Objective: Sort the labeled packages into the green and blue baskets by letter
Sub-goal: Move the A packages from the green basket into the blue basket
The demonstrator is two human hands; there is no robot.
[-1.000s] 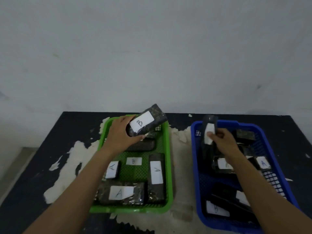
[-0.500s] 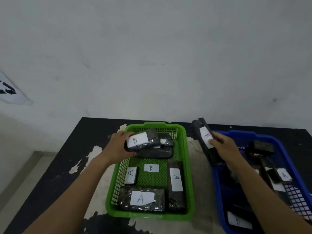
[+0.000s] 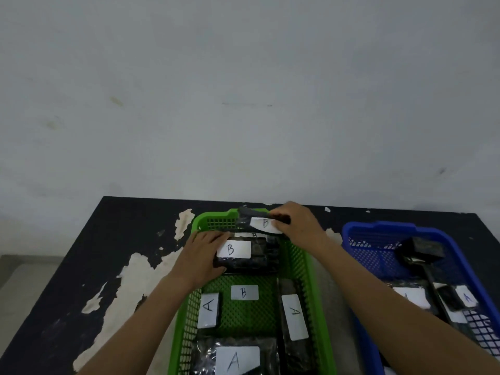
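Note:
The green basket (image 3: 303, 266) holds black packages with white labels. My left hand (image 3: 203, 255) grips a package labeled B (image 3: 243, 253) that lies on other packages at the basket's far end. My right hand (image 3: 297, 226) holds a second B package (image 3: 259, 219) over the far rim of the green basket. Nearer in that basket lie a loose B label (image 3: 244, 292) and three packages marked A (image 3: 208, 309), (image 3: 294, 316), (image 3: 238, 359). The blue basket (image 3: 378, 228) on the right holds more packages, two showing A labels (image 3: 467, 296).
Both baskets stand on a black table (image 3: 94, 253) with patches of peeled paint. A pale wall rises right behind the table's far edge. A grey floor (image 3: 24, 272) shows to the left.
My right hand has carried its B package left, from the blue basket over to the green basket's far end. My left hand has lowered its B package onto the pile there.

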